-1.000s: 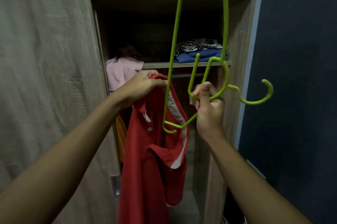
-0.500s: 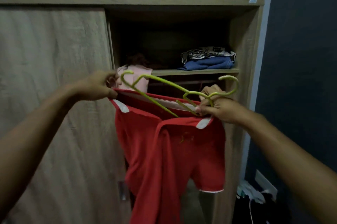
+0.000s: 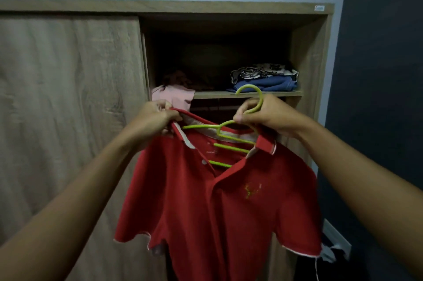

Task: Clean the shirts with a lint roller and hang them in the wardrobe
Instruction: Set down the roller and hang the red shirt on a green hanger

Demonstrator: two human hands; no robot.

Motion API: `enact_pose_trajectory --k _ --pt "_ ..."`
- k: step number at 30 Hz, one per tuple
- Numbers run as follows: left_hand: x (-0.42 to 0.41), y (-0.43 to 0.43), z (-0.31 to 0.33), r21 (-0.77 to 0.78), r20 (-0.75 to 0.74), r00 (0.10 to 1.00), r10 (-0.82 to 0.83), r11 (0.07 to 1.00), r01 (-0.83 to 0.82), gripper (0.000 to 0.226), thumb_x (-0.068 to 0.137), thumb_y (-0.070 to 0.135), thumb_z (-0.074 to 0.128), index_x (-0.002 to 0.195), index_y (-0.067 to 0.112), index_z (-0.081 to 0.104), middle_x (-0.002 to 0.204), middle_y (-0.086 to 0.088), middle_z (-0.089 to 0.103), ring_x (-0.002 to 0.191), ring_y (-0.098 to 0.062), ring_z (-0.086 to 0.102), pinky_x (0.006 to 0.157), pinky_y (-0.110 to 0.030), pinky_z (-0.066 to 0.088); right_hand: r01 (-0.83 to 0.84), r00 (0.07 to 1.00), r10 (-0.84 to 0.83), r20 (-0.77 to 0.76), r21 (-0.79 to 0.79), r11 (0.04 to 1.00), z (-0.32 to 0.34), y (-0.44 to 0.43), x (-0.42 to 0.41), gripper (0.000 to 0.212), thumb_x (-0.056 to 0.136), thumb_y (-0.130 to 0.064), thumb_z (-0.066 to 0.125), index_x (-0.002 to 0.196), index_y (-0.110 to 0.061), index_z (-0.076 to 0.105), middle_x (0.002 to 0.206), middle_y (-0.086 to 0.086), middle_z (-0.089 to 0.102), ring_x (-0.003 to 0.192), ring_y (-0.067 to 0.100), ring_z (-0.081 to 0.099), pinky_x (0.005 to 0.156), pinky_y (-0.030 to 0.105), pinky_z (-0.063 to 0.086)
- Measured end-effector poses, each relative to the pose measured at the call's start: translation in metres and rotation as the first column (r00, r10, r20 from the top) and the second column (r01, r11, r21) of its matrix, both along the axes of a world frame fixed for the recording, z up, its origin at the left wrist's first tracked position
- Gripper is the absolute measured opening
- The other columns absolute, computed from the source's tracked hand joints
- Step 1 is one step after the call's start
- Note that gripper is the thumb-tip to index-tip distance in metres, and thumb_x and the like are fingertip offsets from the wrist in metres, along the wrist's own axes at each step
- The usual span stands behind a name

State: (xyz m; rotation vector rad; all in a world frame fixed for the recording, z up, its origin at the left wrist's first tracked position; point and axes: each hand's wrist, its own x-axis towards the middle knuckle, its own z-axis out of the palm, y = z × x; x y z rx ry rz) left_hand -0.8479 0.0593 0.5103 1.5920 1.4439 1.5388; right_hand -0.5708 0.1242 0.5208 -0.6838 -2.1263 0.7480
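**Red polo half on its hanger, in front of the wardrobe**

Right hand (image 3: 263, 115): closed round the neck of the green plastic hanger (image 3: 231, 148), just under the hook. The hook points up and is free.

Left hand (image 3: 153, 120): pinches the collar edge of the red polo shirt (image 3: 217, 207) and holds the neck opening wide.

The hanger's right arm sits inside the shirt. Its left tip shows bare at the collar, just beside the left hand, so I judge it is not yet under that shoulder.

Step in hand (judgement): seat the left shoulder.
- Keep the hanger level with the right hand.
- Draw the collar out and over the bare tip, then let the seam settle on the arm.
- Check the placket is not caught on the cross-bars before lifting the hook to the rail. The rail is too dark to make out.

Shirt: held in the air before the open wardrobe (image 3: 68, 97) bay, below the shelf (image 3: 247, 94) that carries folded clothes (image 3: 267, 83). It has pale trim on the collar and sleeve hems and a yellow-green antler emblem (image 3: 251, 190) on the chest. The placket is open and the body hangs skewed and creased.
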Motion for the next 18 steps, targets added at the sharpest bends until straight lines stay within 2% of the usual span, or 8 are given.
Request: enact_pose_trajectory --k 1,2,5,8,11,14,15,18 --pt "0.002 -0.001 -0.002 0.009 0.007 1.0 0.001 1.0 -0.001 0.039 0.086 -0.01 0.056 0.066 0.018 0.038 0.056 -0.006 0.041 0.032 -0.005 0.045 0.032 -0.015 0.035 -0.007 0.998 0.005 -0.062 -0.041 0.999 0.005 -0.001 0.002 0.026 0.076 -0.024 0.081 0.083 -0.002 0.068 0.072 0.0 0.066 0.063 0.011 0.058 0.055 0.018 0.044" --pt "0.004 -0.002 -0.003 0.016 0.009 1.0 0.003 1.0 -0.003 0.039 0.086 -0.01 0.057 0.066 0.018 0.038 0.057 -0.006 0.041 0.032 -0.005 0.044 0.032 -0.014 0.035 0.004 0.998 -0.008 -0.061 -0.056 0.998 0.01 -0.003 0.004 0.025 0.079 -0.028 0.079 0.08 -0.006 0.068 0.067 -0.001 0.061 0.057 0.01 0.05 0.049 0.019 0.037" --pt "0.009 -0.004 -0.006 0.047 0.001 1.0 0.03 0.998 -0.03 0.038 0.087 -0.008 0.058 0.064 0.017 0.039 0.05 -0.002 0.043 0.032 -0.003 0.043 0.032 -0.014 0.032 0.006 0.998 -0.002 0.063 -0.06 0.998 0.025 -0.009 0.01 0.03 0.087 -0.034 0.071 0.087 -0.004 0.07 0.061 0.002 0.058 0.048 0.009 0.04 0.042 0.017 0.027" --pt "0.014 -0.005 -0.006 0.088 -0.001 0.999 0.048 0.995 -0.048 0.041 0.088 -0.001 0.061 0.061 0.019 0.038 0.052 -0.002 0.042 0.038 -0.005 0.039 0.034 -0.015 0.03 0.042 0.996 -0.045 0.078 0.033 0.999 0.035 -0.011 0.009 0.034 0.09 -0.037 0.067 0.094 -0.004 0.073 0.055 0.004 0.057 0.048 0.013 0.039 0.044 0.02 0.027" --pt "0.021 -0.007 -0.002 0.135 -0.015 0.999 0.05 0.99 -0.048 0.039 0.089 0.003 0.061 0.061 0.02 0.038 0.054 -0.003 0.041 0.044 -0.011 0.036 0.037 -0.018 0.028 0.097 0.985 -0.129 0.115 0.247 0.964 0.02 -0.007 -0.014 0.027 0.09 -0.038 0.069 0.084 -0.012 0.076 0.048 0.0 0.058 0.044 0.011 0.043 0.046 0.025 0.032" --pt "0.031 -0.007 -0.003 0.196 -0.032 0.999 0.037 0.98 -0.03 0.035 0.089 0.004 0.06 0.063 0.017 0.04 0.05 0.0 0.04 0.043 -0.009 0.037 0.039 -0.019 0.03 0.029 0.98 -0.089 0.178 0.318 0.948 0.002 -0.011 -0.036 0.023 0.089 -0.031 0.072 0.08 -0.011 0.077 0.051 0.007 0.063 0.044 0.01 0.05 0.049 0.027 0.038" --pt "0.033 -0.008 -0.004 0.223 -0.044 0.998 0.049 0.974 -0.038 0.032 0.089 0.005 0.06 0.065 0.014 0.042 0.05 0.0 0.039 0.043 -0.01 0.037 0.041 -0.021 0.031 0.027 0.988 -0.078 0.133 0.348 0.937 0.005 -0.011 -0.036 0.024 0.089 -0.03 0.072 0.079 -0.008 0.077 0.051 0.009 0.063 0.045 0.009 0.05 0.049 0.027 0.038" --pt "0.035 -0.01 -0.003 0.287 -0.093 0.992 0.087 0.956 -0.057 0.024 0.09 0.009 0.062 0.071 0.008 0.047 0.052 -0.003 0.036 0.045 -0.011 0.036 0.044 -0.025 0.031 0.119 0.985 -0.061 -0.162 0.373 0.92 0.03 -0.005 -0.028 0.023 0.089 -0.029 0.072 0.078 -0.009 0.076 0.048 0.005 0.057 0.042 0.007 0.046 0.046 0.023 0.037"
